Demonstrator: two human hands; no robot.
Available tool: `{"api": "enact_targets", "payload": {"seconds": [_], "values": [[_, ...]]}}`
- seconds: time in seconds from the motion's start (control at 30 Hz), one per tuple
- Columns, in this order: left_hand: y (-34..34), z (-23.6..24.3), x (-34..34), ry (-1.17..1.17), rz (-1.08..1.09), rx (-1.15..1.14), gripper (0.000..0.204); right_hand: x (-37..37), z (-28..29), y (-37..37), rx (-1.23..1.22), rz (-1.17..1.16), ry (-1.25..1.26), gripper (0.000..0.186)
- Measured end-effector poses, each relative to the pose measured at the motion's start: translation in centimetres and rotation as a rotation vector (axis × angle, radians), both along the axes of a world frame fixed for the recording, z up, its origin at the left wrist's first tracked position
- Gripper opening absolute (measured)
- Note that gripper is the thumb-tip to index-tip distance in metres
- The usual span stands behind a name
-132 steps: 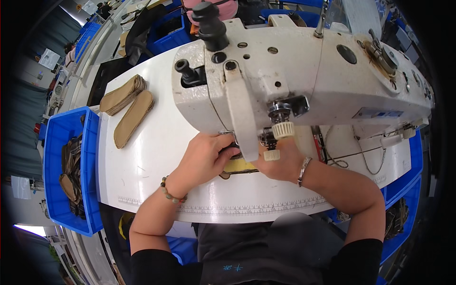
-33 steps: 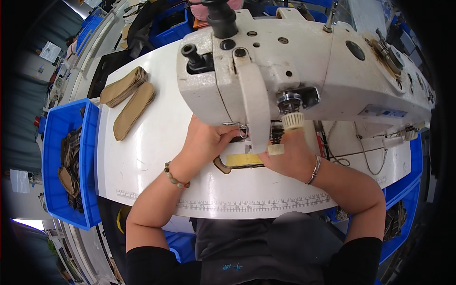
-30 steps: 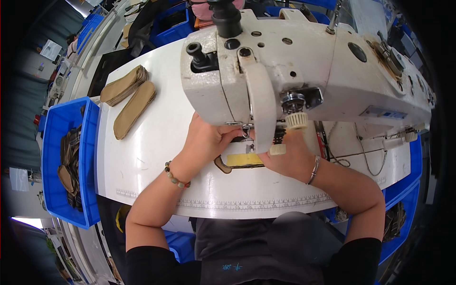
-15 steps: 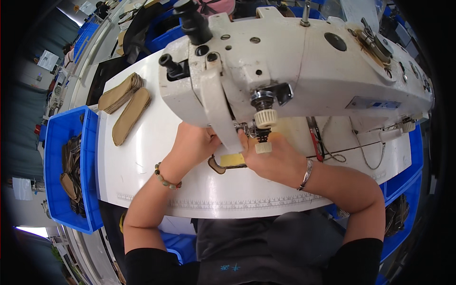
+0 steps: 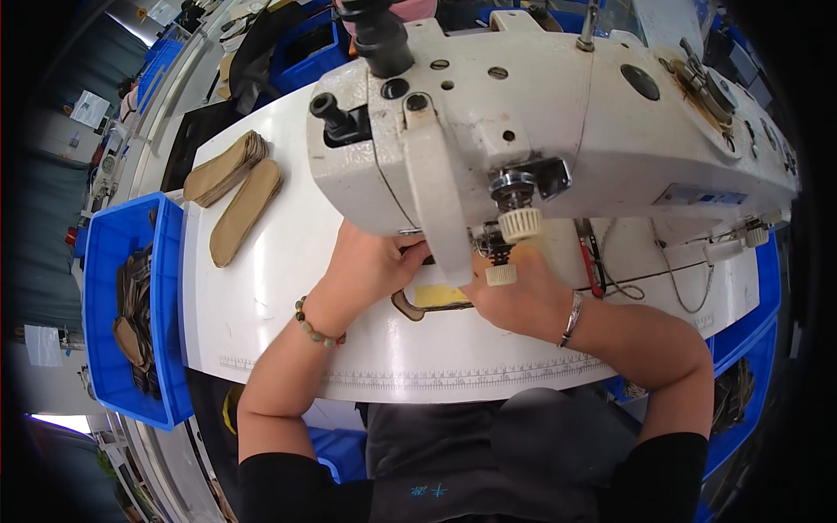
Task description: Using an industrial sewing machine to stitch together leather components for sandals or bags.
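Under the head of a white sewing machine (image 5: 488, 113), both hands work close to the needle area. My left hand (image 5: 377, 266) is closed, thumb and fingers pinched on a dark edge of a piece there. My right hand (image 5: 521, 295) is curled on the other side of the presser area, its fingertips partly hidden behind the tension knobs. Between the hands shows a brown fabric piece with a dark border (image 5: 407, 306), its curved end toward me. Beside it is a yellow patch (image 5: 442, 295) on the machine bed. The needle itself is hidden.
Brown sole-shaped pieces lie left on the white table (image 5: 288, 305): a stack (image 5: 225, 170) and another (image 5: 247, 213). A blue bin (image 5: 105, 349) with dark and brown pieces stands at the left. Red-handled snips (image 5: 595, 270) and a cord (image 5: 623, 290) lie behind my right wrist.
The whole view has shifted slightly, so machine and hands appear further right. My left hand's thumb and fingers show more clearly now, pinched together beside the machine's lever. Both hands stay near the needle area.
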State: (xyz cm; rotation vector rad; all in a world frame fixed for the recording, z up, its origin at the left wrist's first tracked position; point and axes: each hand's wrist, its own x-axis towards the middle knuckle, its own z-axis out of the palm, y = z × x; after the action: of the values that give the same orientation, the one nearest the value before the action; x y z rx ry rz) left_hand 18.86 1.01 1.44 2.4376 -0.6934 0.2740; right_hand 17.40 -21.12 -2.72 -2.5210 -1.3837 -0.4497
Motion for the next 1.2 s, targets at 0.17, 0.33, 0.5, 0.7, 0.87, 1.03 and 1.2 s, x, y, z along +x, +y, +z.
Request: {"api": "enact_targets", "payload": {"seconds": [0.17,0.33,0.5,0.7,0.87,1.03,1.2], "values": [[-0.4,0.8,0.1,-0.033,0.030,0.043,0.029,0.3,0.0,0.1,-0.011,-0.001,-0.017,0.042],[-0.2,0.4,0.4,-0.017,0.056,0.008,0.030,0.4,-0.4,0.1,0.025,-0.026,-0.012,0.042],[-0.1,0.4,0.3,-0.069,0.047,0.046,0.034,0.6,-0.3,-0.2,0.064,-0.018,0.020,0.039],[-0.5,0.0,0.2,-0.063,0.101,0.043,0.036,1.0,-0.9,-0.3,0.139,0.008,0.039,0.018],[-0.5,0.0,0.2,-0.108,0.121,0.071,0.040,0.6,0.6,-0.1,0.297,-0.113,0.253,0.019],[-0.7,0.2,-0.1,-0.133,0.129,0.103,0.041,0.4,1.1,-0.3,0.367,-0.091,0.245,0.021],[-0.7,-0.2,-0.2,-0.121,0.147,0.125,0.040,0.1,1.9,0.1,0.180,0.000,0.121,0.012]]}}
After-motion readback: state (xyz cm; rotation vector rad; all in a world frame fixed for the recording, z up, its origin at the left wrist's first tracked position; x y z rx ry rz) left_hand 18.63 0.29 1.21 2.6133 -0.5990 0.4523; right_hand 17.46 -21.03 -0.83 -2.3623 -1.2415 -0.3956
